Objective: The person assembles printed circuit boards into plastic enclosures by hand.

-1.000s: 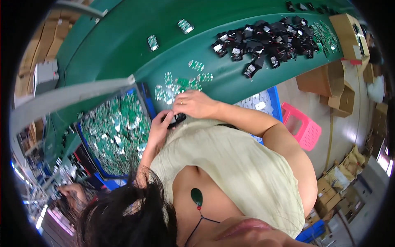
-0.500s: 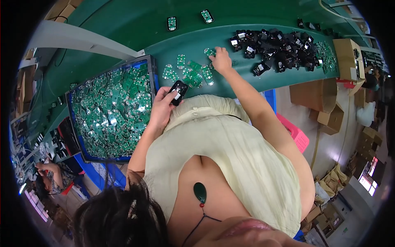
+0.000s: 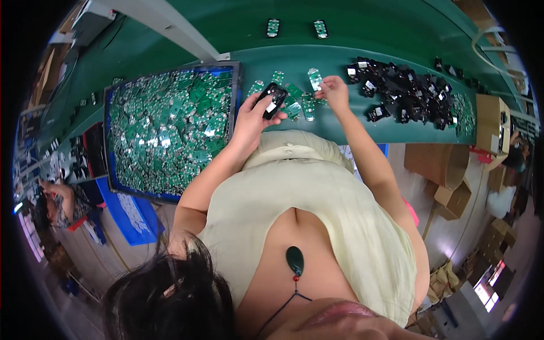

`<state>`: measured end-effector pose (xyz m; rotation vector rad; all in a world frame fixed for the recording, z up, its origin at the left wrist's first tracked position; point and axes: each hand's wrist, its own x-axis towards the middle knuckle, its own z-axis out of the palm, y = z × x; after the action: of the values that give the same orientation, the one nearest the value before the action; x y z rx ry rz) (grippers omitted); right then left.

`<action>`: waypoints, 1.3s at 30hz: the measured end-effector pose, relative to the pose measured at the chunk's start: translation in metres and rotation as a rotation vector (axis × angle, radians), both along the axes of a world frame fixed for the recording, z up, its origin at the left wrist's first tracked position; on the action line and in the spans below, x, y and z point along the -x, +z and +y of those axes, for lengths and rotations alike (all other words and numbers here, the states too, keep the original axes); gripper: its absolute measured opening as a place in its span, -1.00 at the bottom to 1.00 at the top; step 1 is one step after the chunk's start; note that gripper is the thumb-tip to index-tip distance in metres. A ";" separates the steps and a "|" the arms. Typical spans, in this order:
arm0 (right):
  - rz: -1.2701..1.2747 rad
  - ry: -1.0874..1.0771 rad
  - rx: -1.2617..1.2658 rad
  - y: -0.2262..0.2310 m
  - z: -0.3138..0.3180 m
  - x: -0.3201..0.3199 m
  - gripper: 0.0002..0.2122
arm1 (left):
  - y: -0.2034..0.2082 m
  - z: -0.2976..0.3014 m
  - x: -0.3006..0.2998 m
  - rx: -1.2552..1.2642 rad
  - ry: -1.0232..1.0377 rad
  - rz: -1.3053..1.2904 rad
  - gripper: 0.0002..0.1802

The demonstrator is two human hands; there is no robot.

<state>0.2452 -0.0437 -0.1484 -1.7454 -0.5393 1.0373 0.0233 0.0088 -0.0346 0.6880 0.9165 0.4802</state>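
My left hand (image 3: 248, 120) is closed around a small black plastic housing (image 3: 274, 97) with a white label on it. It is at the near edge of the green bench, in front of the loose boards. Pinched by the fingertips of my right hand (image 3: 335, 93) is a green circuit board (image 3: 314, 77), tilted up above the bench. Between and below the hands lie several loose green circuit boards (image 3: 307, 106), partly hidden by the left hand and the housing.
A dark-rimmed tray (image 3: 236, 85) heaped with green boards sits at left. Piled black housings (image 3: 405, 93) with wires lie at right, beside more small boards (image 3: 463, 116) and a cardboard box (image 3: 492, 123). Two board-filled housings (image 3: 273, 27) rest at the back. Another person (image 3: 62, 201) is far left.
My right hand now holds the circuit board it was touching, lifted off the bench. My left hand has carried the black housing forward, closer to the loose boards. The whole view has shifted.
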 end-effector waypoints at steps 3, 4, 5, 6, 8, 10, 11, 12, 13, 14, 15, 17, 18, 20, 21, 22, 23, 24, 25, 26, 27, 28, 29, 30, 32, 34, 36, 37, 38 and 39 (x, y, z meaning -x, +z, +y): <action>0.195 -0.036 -0.307 0.066 -0.010 0.034 -0.84 | -0.002 0.002 -0.002 -0.027 0.075 0.021 -0.74; 0.199 -0.023 -0.308 0.090 -0.014 0.046 -0.84 | -0.002 0.002 -0.003 -0.044 0.092 0.037 -0.75; 0.208 0.023 -0.353 0.114 -0.018 0.057 -0.84 | -0.003 0.002 -0.004 -0.060 0.105 0.049 -0.76; 0.218 0.069 -0.399 0.130 -0.021 0.066 -0.85 | -0.004 0.001 -0.005 -0.074 0.114 0.044 -0.76; 0.272 0.108 -0.415 0.152 -0.025 0.080 -0.85 | 0.000 -0.001 -0.008 -0.078 0.122 0.048 -0.77; 0.353 0.171 -0.437 0.157 -0.025 0.087 -0.84 | -0.001 -0.002 -0.008 -0.097 0.125 0.046 -0.78; 0.350 0.172 -0.437 0.158 -0.024 0.089 -0.84 | -0.001 -0.003 -0.009 -0.096 0.126 0.043 -0.78; 0.347 0.178 -0.433 0.158 -0.023 0.091 -0.84 | 0.000 -0.004 -0.010 -0.115 0.129 0.051 -0.78; 0.345 0.184 -0.431 0.158 -0.022 0.092 -0.84 | 0.000 -0.005 -0.011 -0.133 0.133 0.061 -0.79; 0.344 0.188 -0.430 0.158 -0.021 0.093 -0.84 | 0.000 -0.006 -0.011 -0.134 0.136 0.059 -0.79; 0.346 0.198 -0.425 0.156 -0.021 0.093 -0.84 | 0.001 -0.007 -0.011 -0.154 0.130 0.055 -0.79; 0.347 0.210 -0.419 0.153 -0.021 0.095 -0.84 | 0.001 -0.008 -0.011 -0.175 0.126 0.050 -0.79; 0.347 0.210 -0.408 0.152 -0.021 0.095 -0.84 | 0.002 -0.008 -0.011 -0.182 0.119 0.045 -0.78; 0.345 0.211 -0.396 0.151 -0.022 0.095 -0.84 | 0.002 -0.010 -0.011 -0.188 0.113 0.038 -0.78; 0.341 0.203 -0.395 0.150 -0.022 0.095 -0.84 | 0.002 -0.010 -0.011 -0.182 0.120 0.030 -0.78; 0.337 0.195 -0.394 0.149 -0.023 0.094 -0.83 | 0.002 -0.011 -0.011 -0.175 0.128 0.023 -0.77; 0.335 0.194 -0.394 0.148 -0.023 0.093 -0.83 | 0.002 -0.011 -0.011 -0.175 0.127 0.022 -0.77; 0.324 0.192 -0.384 0.148 -0.023 0.092 -0.83 | 0.003 -0.011 -0.010 -0.168 0.114 0.028 -0.76; 0.313 0.190 -0.373 0.147 -0.024 0.091 -0.83 | 0.004 -0.011 -0.009 -0.161 0.101 0.035 -0.76; 0.309 0.184 -0.374 0.147 -0.024 0.090 -0.83 | 0.004 -0.011 -0.009 -0.161 0.095 0.033 -0.76; 0.313 0.189 -0.349 0.148 -0.024 0.088 -0.84 | 0.005 -0.010 -0.008 -0.141 0.087 -0.003 -0.75; 0.317 0.193 -0.325 0.148 -0.024 0.087 -0.84 | 0.006 -0.011 -0.007 -0.120 0.077 -0.039 -0.74; 0.310 0.182 -0.324 0.147 -0.024 0.084 -0.84 | 0.009 -0.010 -0.007 -0.118 0.065 -0.044 -0.74; 0.300 0.200 -0.301 0.144 -0.024 0.081 -0.84 | 0.015 -0.010 -0.005 -0.091 0.055 -0.074 -0.74; 0.280 0.199 -0.275 0.142 -0.027 0.077 -0.84 | 0.024 -0.012 -0.003 -0.046 0.053 -0.133 -0.72; 0.292 0.269 -0.204 0.140 -0.029 0.076 -0.82 | 0.019 -0.012 -0.002 -0.083 0.012 -0.074 -0.71; -0.045 0.284 -0.234 0.134 -0.032 0.078 -0.79 | 0.016 -0.011 -0.002 -0.140 -0.031 0.014 -0.72; -0.372 0.315 -0.254 0.133 -0.032 0.080 -0.76 | 0.018 -0.012 -0.003 -0.136 -0.052 0.003 -0.72; -0.386 0.291 -0.245 0.134 -0.031 0.081 -0.76 | 0.021 -0.012 -0.006 -0.115 -0.044 0.014 -0.73; -0.505 0.273 -0.344 0.136 -0.030 0.081 -0.79 | 0.022 -0.012 -0.007 -0.095 -0.037 0.025 -0.75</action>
<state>0.1644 -0.0736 -0.0120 -1.6437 -1.2266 0.6227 0.0303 -0.0033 -0.0121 0.7971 0.9071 0.4854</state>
